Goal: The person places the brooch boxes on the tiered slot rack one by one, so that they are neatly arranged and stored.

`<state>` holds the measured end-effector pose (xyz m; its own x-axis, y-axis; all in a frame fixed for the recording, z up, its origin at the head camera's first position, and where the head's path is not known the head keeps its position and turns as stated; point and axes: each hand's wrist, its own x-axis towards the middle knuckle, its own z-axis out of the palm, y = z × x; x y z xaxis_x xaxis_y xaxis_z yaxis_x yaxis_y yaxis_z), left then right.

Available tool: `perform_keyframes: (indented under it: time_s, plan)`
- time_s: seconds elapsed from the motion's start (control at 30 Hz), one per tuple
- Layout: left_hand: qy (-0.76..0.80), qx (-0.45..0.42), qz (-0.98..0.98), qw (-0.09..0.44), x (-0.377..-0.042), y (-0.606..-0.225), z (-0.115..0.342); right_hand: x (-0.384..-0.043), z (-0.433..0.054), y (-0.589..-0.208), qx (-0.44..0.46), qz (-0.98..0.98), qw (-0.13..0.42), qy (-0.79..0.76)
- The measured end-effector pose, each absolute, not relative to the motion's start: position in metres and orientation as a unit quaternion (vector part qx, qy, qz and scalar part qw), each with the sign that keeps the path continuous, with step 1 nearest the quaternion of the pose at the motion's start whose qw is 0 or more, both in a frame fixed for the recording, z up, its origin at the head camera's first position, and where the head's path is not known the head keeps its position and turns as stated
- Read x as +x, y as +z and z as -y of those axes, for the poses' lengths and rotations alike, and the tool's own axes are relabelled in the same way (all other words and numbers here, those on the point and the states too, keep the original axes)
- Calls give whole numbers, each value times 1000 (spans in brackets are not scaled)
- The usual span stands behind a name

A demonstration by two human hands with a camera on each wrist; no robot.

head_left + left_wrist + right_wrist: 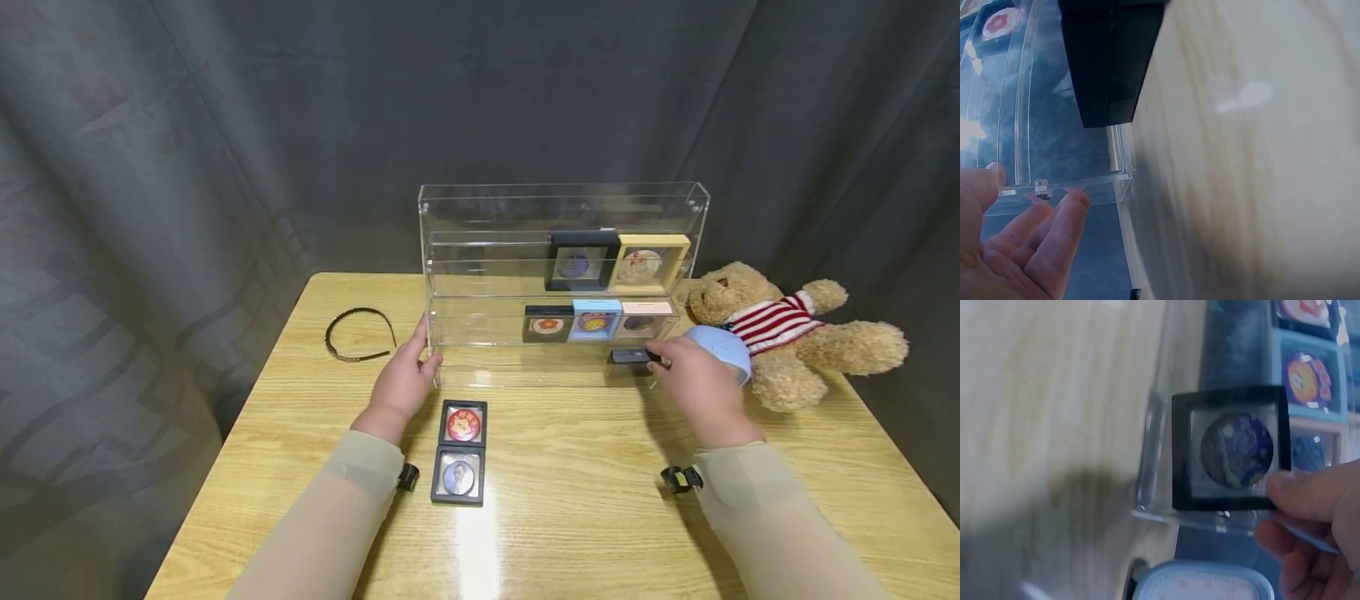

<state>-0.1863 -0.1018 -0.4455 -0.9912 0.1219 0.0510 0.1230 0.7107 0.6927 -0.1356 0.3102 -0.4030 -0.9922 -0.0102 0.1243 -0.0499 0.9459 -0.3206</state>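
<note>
My right hand (693,387) pinches a black square badge frame (1182,450) between thumb and fingers; a dark blue swirl-patterned badge shows inside it. It is at the lowest level of the clear acrylic display stand (525,367), on the right. My left hand (397,379) touches the stand's left side panel, its fingers fairly straight in the left wrist view. On the shelf above sit a black frame (547,325), a light blue frame (597,305) and a pink frame (647,308). Higher up are a black frame (551,262) and a yellow frame (652,240).
Two black badge frames, one with a red badge (463,424) and one with a portrait badge (458,477), are before the stand. A black headband (330,333) lies left. At the right are a blue clock (723,343) and a teddy bear (787,379). A dark curtain (375,125) hangs behind.
</note>
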Motion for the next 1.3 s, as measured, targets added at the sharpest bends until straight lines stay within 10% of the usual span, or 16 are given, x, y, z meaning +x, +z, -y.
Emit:
perform_keyframes:
  time_s: [1.03,1.3]
  plan:
    - [-368,-68,927,5,-186,-444,102,-133,-242,-413,103,958,159,216]
    - [-367,-72,928,2,-186,-444,101,-132,-200,-426,139,954,113,242]
